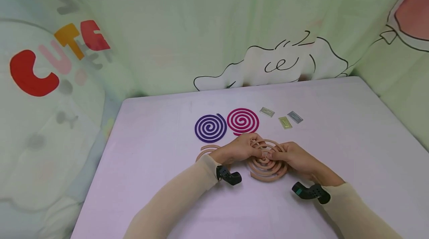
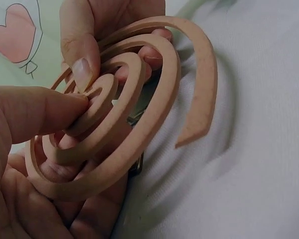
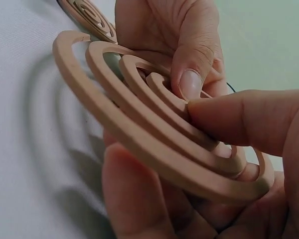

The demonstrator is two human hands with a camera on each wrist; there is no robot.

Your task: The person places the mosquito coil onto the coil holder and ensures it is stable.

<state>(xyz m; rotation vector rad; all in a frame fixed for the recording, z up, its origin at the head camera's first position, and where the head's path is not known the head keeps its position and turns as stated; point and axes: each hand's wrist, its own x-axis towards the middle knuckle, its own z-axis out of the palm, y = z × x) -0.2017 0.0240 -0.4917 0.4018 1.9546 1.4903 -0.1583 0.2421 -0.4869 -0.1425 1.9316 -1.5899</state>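
Both hands hold a tan mosquito coil tilted above the table, its loops spread apart. My left hand grips its left side, the thumb pressing near the spiral's centre and the fingers beneath. From the other side my right hand pinches it, thumb also by the centre. In the left wrist view the two thumb tips meet at the inner turn of the coil. The right wrist view shows the coil's free outer end sticking out over its shadow. Another tan coil lies partly hidden under my left wrist.
Behind the hands lie a purple coil and a pink coil, side by side. To their right are small flat metal pieces: one silvery, one gold and one grey. A printed curtain hangs behind the table.
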